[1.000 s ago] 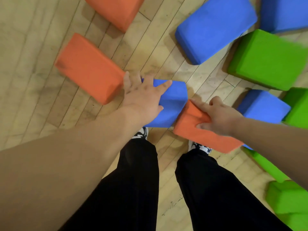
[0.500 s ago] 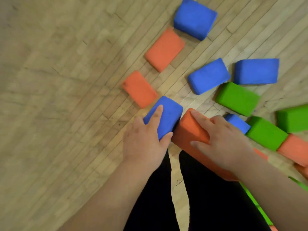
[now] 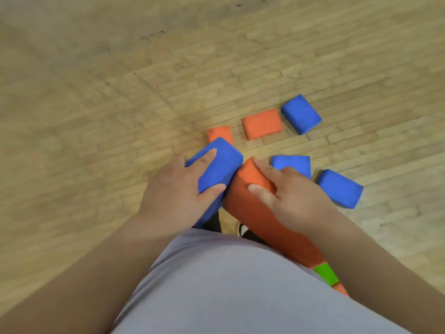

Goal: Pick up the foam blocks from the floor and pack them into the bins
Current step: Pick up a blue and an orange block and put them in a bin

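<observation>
My left hand (image 3: pixel 178 191) grips a blue foam block (image 3: pixel 219 166), fingers over its top and thumb on its near face. My right hand (image 3: pixel 289 191) grips a long orange foam block (image 3: pixel 255 208) the same way. Both blocks are lifted off the floor in front of my waist, and their ends touch. On the wooden floor beyond lie two orange blocks (image 3: pixel 262 124) (image 3: pixel 219 133) and three blue blocks (image 3: pixel 301 113) (image 3: pixel 292 163) (image 3: pixel 339 189). No bin is in view.
A green block (image 3: pixel 325 273) and another orange piece (image 3: pixel 340 289) show low on the right beside my arm. My grey shirt fills the bottom of the view. One shoe (image 3: pixel 243 229) peeks out under the orange block. Bare floorboards stretch to the left and far side.
Both hands have lifted their blocks from the floor up toward my waist. The view has risen and swung, so the floor blocks look smaller and farther, and most green ones have left the frame.
</observation>
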The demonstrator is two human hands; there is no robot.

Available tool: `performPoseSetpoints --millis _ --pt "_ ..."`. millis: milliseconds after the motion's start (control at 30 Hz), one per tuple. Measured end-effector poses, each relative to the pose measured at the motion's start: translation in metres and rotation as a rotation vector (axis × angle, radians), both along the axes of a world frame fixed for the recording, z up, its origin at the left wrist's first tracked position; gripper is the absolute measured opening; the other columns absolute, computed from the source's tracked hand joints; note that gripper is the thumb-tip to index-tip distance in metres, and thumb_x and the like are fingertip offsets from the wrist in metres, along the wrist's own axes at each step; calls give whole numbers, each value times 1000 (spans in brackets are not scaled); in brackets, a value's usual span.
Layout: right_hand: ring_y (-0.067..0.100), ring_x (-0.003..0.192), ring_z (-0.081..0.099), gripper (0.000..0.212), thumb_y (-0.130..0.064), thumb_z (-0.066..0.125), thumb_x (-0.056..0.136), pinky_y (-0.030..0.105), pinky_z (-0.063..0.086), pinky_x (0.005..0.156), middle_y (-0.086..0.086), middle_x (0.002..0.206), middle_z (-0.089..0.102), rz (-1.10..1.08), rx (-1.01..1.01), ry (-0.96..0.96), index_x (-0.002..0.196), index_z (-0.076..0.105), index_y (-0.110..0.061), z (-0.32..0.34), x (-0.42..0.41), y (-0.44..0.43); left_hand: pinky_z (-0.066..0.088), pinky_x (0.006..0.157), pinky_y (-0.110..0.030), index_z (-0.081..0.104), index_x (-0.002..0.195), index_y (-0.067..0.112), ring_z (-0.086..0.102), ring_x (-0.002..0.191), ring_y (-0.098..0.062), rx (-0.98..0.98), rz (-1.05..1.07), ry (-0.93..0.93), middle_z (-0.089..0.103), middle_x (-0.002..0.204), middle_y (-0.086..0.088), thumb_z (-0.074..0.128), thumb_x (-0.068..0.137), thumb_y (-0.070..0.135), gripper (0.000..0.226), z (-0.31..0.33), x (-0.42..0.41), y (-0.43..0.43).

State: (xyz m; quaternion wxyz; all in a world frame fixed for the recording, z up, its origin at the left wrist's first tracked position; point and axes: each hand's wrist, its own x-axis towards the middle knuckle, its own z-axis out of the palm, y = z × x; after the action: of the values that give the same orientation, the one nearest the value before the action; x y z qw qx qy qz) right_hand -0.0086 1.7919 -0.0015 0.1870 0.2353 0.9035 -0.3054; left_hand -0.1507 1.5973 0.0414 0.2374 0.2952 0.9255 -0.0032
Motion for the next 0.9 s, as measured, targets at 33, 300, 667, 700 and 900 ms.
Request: performPoseSetpoints --millis 33,300,667,700,900 --pt "26 116 57 69 -78 32 92 37 45 89 2 111 51 51 -1 -6 156 16 -56 2 6 -4 42 79 -32 18 158 50 55 108 -22 6 44 3 46 128 0 32 84 76 79 2 17 -10" --pt "27 112 59 69 -79 30 91 42 49 93 0 110 54 532 103 91 155 15 -56 57 -17 -74 48 81 -32 17 156 54 56 107 -16 136 515 105 45 125 7 41 89 74 75 41 98 -124" --pt "21 117 56 68 -76 34 94 39 47 94 -4 120 53 1334 126 407 155 12 -56 141 -36 -374 48 83 -32 22 155 56 55 101 -14 167 1265 454 46 118 11 38 85 76 75 110 266 -362" --pt "21 118 56 69 -76 34 94 38 46 94 -4 121 53 1396 115 437 156 12 -56 147 -27 -412 48 81 -32 23 155 55 56 99 -14 157 1326 492 46 117 11 40 85 76 74 117 287 -388" --pt "19 124 53 73 -76 42 92 38 45 101 -5 130 52 1679 -77 677 157 16 -53 217 53 -641 40 78 -31 29 154 51 57 105 -19 8 1563 754 51 118 6 45 87 71 72 195 414 -548"
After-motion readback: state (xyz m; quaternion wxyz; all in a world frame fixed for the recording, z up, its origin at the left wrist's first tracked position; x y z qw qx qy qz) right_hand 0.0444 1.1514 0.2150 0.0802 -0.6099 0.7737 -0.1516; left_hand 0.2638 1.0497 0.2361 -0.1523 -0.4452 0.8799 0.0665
